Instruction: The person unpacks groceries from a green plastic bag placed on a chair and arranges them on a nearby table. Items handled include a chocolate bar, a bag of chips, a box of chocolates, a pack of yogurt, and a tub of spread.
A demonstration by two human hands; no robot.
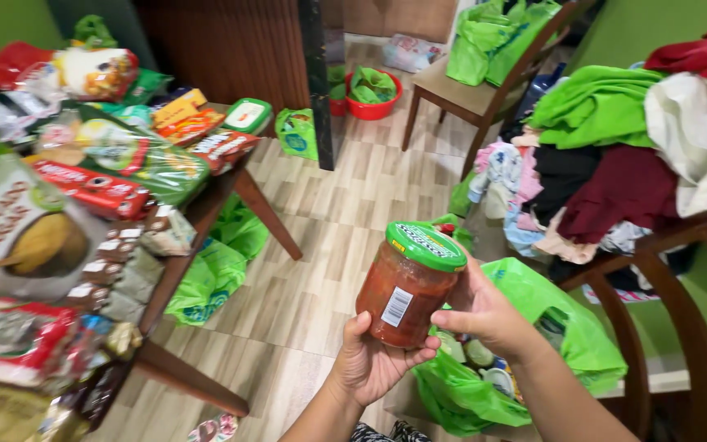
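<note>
Both hands on a glass jar (407, 286) w/ green lid, red sauce inside. Left hand (374, 364) cups the base, fingers curled round it; right hand (484, 315) closed on the side nearest the lid. Best kept upright, base supported. Just below right hand: open green bag (570, 327) w/ more containers. Far left: table (206, 209) piled w/ food packets.

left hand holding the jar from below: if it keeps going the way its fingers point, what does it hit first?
Beyond the jar that the left hand cups, probably the bare wood floor; the path looks free, though depth is unclear.
</note>
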